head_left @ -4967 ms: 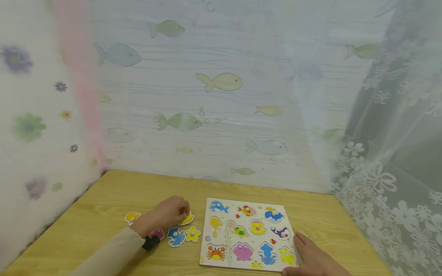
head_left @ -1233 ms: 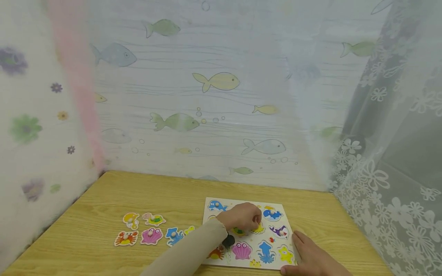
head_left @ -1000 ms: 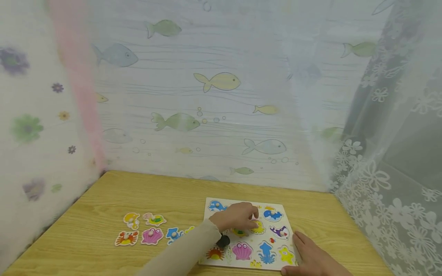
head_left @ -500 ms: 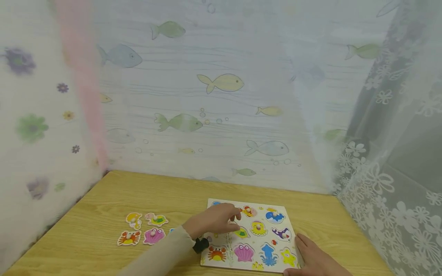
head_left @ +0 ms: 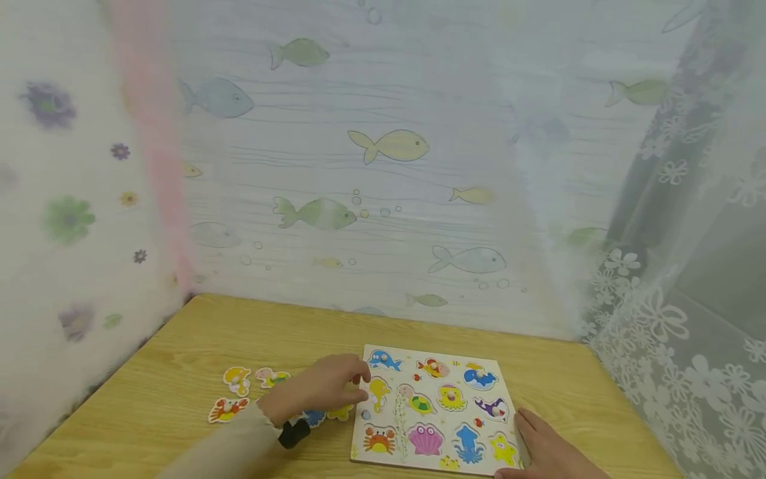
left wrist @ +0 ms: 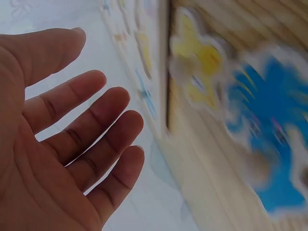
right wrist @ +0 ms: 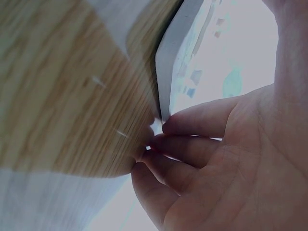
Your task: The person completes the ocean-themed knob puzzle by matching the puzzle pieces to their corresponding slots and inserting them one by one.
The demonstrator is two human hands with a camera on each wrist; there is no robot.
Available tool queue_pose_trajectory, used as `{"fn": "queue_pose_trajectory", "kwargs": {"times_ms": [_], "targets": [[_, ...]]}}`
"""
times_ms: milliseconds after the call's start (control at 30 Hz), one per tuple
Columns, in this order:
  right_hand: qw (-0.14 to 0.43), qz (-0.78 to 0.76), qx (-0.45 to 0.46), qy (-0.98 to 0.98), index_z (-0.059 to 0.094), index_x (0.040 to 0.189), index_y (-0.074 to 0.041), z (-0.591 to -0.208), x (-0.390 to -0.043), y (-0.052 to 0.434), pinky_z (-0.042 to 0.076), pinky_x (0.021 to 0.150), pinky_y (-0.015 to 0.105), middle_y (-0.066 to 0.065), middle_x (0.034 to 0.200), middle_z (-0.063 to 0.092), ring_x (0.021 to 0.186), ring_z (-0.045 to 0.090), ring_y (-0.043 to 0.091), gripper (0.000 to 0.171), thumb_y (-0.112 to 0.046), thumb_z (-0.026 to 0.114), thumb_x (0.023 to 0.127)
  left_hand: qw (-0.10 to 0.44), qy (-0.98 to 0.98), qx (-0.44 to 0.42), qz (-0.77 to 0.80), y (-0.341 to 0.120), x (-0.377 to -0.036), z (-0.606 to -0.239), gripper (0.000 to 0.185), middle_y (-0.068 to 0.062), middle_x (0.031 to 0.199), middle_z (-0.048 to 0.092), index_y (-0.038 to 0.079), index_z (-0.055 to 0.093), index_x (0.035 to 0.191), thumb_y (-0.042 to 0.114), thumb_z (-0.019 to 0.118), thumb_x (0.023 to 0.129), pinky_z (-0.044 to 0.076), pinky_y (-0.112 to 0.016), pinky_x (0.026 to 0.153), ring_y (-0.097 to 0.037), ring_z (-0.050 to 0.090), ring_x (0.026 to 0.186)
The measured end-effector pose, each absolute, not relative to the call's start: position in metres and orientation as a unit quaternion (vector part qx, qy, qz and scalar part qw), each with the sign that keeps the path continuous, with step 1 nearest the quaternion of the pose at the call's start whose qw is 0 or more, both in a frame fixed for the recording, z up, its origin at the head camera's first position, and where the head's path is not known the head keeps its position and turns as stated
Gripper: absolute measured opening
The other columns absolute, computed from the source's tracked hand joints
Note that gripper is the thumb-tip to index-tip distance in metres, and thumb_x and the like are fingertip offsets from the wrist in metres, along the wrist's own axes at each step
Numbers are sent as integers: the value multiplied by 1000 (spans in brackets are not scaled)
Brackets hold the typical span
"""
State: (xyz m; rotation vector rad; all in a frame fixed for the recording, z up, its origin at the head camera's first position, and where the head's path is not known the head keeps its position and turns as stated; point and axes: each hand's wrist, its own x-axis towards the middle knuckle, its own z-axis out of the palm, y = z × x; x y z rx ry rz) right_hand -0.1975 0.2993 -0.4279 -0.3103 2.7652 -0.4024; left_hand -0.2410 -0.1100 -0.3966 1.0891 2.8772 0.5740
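Note:
My left hand [head_left: 323, 386] hovers over the loose puzzle pieces left of the board, fingers apart and holding nothing. In the left wrist view, a yellow starfish piece [left wrist: 195, 57] and a blue squid piece [left wrist: 274, 120], both knobbed, lie beside the board's edge. My right hand [head_left: 550, 449] rests at the near right corner of the wooden peg puzzle board [head_left: 431, 418], with fairly straight fingers touching its side edge [right wrist: 166, 72]. A knobbed octopus piece [head_left: 451, 397] sits in the board's middle row.
Loose seahorse [head_left: 237, 380], turtle [head_left: 271, 377] and crab [head_left: 227, 409] pieces lie on the wooden table [head_left: 251, 326]. The pink shell piece is hidden by the left arm. Knobbed dolphin [head_left: 384, 360], fish, whale and shark pieces sit in the board. A fish-print curtain [head_left: 383, 199] hangs behind.
My left hand took the octopus piece from the loose pieces, set it in the board and let go. It has since moved back left, over the loose pieces. The right hand stays put.

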Motion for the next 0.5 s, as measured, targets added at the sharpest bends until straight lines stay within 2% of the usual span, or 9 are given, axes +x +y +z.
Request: {"fn": "queue_pose_trajectory", "kwargs": {"times_ms": [267, 500], "targets": [[161, -139, -106, 971, 29, 141, 15, -429, -197, 300, 32, 100, 61, 31, 146, 28, 132, 29, 49, 112, -67, 65, 74, -25, 935, 311, 168, -159, -241, -401, 22, 6, 89, 55, 13, 65, 103, 29, 68, 88, 46, -31, 70, -9, 52, 79], [161, -136, -104, 972, 30, 141, 15, -428, -197, 299, 32, 100, 60, 31, 145, 29, 131, 30, 48, 111, -66, 66, 74, -49, 941, 294, 161, -199, -241, -406, 18, 3, 88, 55, 11, 65, 100, 20, 70, 85, 47, -33, 69, -14, 54, 80]]}}
